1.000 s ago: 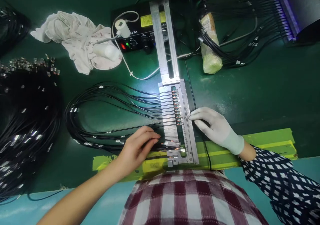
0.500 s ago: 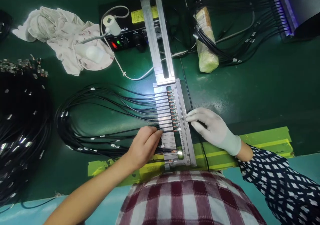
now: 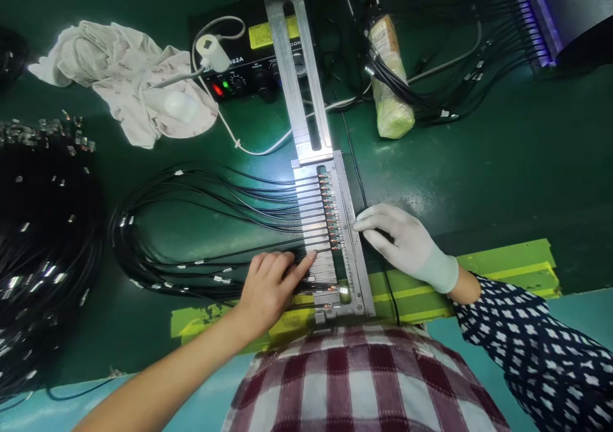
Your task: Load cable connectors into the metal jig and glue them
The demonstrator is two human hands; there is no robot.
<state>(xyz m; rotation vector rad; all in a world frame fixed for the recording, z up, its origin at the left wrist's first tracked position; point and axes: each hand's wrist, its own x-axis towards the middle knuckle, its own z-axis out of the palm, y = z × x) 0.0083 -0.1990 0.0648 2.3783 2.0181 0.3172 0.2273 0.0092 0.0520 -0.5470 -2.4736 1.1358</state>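
A metal slotted fixture (image 3: 349, 240) lies lengthwise before me, with several thin black cables (image 3: 268, 215) set side by side in its slots, their stripped ends and small connectors toward the right. My left hand (image 3: 268, 286), bare, rests over the lower cables; its index finger is stretched out and touches the slotted plate at one cable, while the thumb is hidden. In a white glove, my right hand (image 3: 405, 243) has its fingertips against the fixture's right edge, thumb apart from the fingers. A few more cable ends lie at a small shiny block (image 3: 343, 291) near the fixture's lower end.
A black control box (image 3: 239, 84) stands behind, partly under a slotted metal bar (image 3: 299, 87). White cloth (image 3: 129, 80) lies at the back left, a large cable heap (image 3: 43, 246) at far left. A wrapped roll (image 3: 393, 93) and a purple-lit cable rack (image 3: 531, 23) are back right.
My left hand has shifted slightly left and down; its bent, pinched fingers have loosened and the index finger now points out onto the plate. The right hand stays at the fixture's edge.
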